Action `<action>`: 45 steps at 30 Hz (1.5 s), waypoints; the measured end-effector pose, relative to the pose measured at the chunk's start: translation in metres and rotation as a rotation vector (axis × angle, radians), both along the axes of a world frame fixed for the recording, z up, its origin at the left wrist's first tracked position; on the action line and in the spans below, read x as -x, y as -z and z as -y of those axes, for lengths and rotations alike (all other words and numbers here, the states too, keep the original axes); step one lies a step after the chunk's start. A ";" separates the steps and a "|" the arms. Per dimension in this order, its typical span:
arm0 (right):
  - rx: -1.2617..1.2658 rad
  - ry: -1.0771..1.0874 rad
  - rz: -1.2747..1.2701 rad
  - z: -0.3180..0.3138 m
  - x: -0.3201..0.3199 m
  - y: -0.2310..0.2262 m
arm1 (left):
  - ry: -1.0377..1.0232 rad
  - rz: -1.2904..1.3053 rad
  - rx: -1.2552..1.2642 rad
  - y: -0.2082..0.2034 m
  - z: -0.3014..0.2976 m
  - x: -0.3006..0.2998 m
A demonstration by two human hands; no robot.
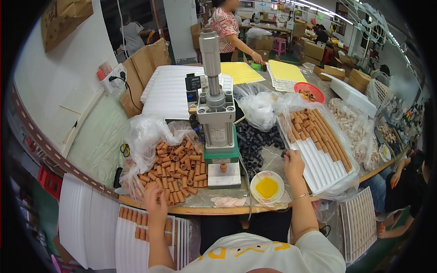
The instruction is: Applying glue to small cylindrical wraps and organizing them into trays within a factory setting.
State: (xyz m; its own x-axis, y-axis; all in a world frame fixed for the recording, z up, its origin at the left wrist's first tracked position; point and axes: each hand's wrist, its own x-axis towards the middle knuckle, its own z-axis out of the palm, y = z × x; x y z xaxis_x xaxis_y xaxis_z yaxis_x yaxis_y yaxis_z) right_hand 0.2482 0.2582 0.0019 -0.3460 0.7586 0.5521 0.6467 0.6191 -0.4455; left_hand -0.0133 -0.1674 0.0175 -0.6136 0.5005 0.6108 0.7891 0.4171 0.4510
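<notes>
One silver metal press with a green base (217, 129) stands on one tabletop (274, 158), with two bare hands at it: one left hand (157, 202) and one right hand (295, 164). Small brown cylindrical tubes (176, 169) form one heap of dozens, too overlapped for an exact count; small black tubular pieces (255, 141) form another, likewise uncountable. There is one ridged white tray (316, 175) partly filled with tubes, one round white bowl (280, 189) of yellow liquid, one round red plastic basket (321, 93), and two flat yellow sheets (287, 72). One white wall socket strip (114, 77) shows.
</notes>
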 end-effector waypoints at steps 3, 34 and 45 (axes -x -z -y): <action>0.041 -0.004 -0.091 0.005 -0.034 0.007 | 0.050 0.000 0.121 0.011 -0.084 0.031; 0.151 -0.538 0.009 0.086 -0.028 -0.013 | 0.454 0.989 -0.305 0.007 -0.129 0.011; 0.340 -0.722 -0.445 0.113 -0.019 -0.049 | 0.834 1.301 -0.268 0.000 -0.202 -0.117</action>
